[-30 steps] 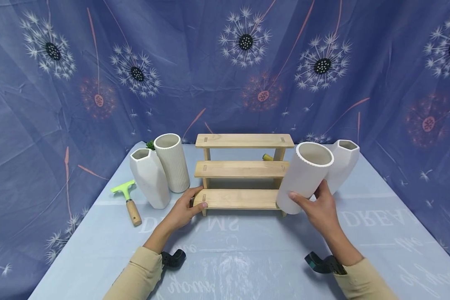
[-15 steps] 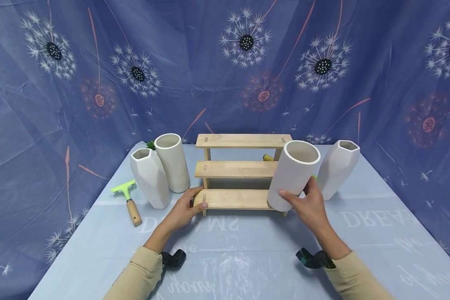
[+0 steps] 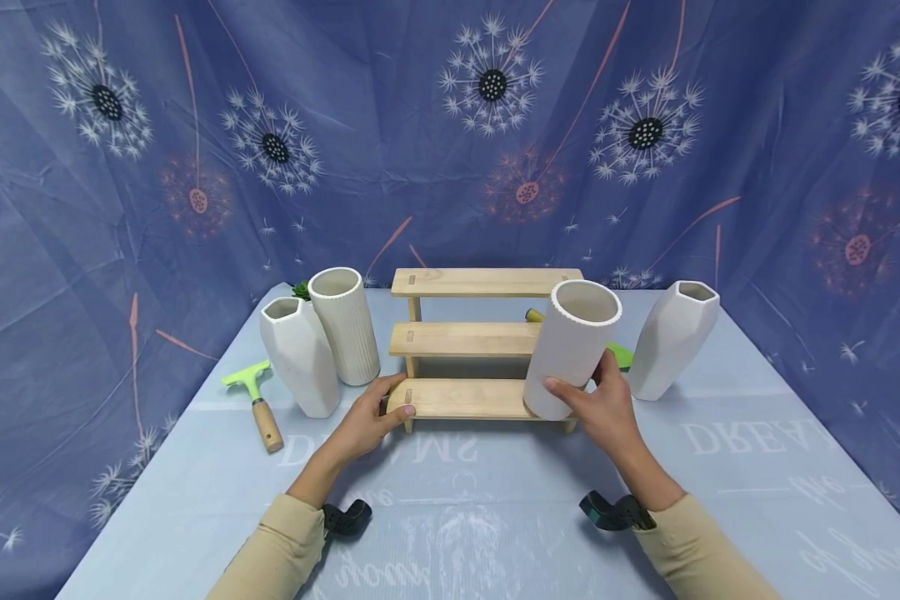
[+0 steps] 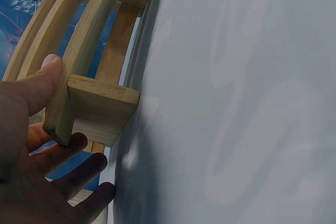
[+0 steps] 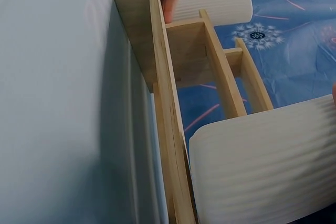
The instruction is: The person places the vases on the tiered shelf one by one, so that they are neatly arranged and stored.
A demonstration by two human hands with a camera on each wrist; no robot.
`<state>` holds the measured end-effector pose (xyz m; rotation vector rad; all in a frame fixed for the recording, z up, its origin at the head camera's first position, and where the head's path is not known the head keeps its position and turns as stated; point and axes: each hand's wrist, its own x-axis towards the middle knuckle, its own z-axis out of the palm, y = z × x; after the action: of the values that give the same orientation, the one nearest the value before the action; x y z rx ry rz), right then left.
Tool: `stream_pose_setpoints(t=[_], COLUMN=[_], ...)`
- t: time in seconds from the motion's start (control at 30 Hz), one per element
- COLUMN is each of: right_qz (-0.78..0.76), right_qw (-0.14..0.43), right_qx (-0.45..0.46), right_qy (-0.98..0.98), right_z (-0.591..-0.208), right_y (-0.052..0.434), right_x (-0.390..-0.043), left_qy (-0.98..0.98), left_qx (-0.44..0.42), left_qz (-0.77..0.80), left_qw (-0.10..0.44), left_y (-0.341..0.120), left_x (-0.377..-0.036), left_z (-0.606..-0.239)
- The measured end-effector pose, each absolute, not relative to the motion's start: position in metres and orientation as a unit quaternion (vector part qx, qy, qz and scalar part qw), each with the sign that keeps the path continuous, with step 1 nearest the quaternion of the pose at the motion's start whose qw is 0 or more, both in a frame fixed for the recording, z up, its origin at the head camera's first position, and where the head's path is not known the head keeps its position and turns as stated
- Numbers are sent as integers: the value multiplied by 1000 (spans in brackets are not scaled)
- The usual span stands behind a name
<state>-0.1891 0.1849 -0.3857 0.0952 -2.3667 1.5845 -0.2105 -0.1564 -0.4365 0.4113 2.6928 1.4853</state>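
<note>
A three-step wooden display stand point(image 3: 457, 398) stands mid-table in the head view. My left hand point(image 3: 366, 423) grips the left end of its lowest step; in the left wrist view the thumb lies over the board point(image 4: 84, 51) and fingers reach beneath it. My right hand point(image 3: 606, 410) holds a ribbed white cylindrical vase point(image 3: 572, 354) by its lower part, thumb in front. The vase is upright at the lowest step's right end, covering part of the middle step. In the right wrist view its base point(image 5: 252, 166) sits against that board, seemingly in contact.
On the left are a faceted white vase point(image 3: 300, 358), a ribbed white vase point(image 3: 347, 329), a green plant point(image 3: 301, 289) and a green squeegee point(image 3: 261, 408). A faceted white vase point(image 3: 673, 342) stands right. A green piece point(image 3: 621, 357) and a yellow end point(image 3: 534, 316) are partly hidden.
My right hand has carried the ribbed vase leftward along the lowest step, away from the right faceted vase. The green piece behind has come into view. My left hand stays put.
</note>
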Motion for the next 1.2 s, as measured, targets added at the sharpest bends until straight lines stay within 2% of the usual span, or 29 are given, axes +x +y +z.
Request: stream_pose_setpoints(t=[1.2], right_qz=[542], right_qw=[103], right_qx=[29], right_qy=[-834], right_z=[-384], right_y=[162], right_x=[-200], left_qy=[865], left_qx=[134], left_qz=[483], left_qw=[18], left_y=[-155], left_x=[-210], left_z=[-436])
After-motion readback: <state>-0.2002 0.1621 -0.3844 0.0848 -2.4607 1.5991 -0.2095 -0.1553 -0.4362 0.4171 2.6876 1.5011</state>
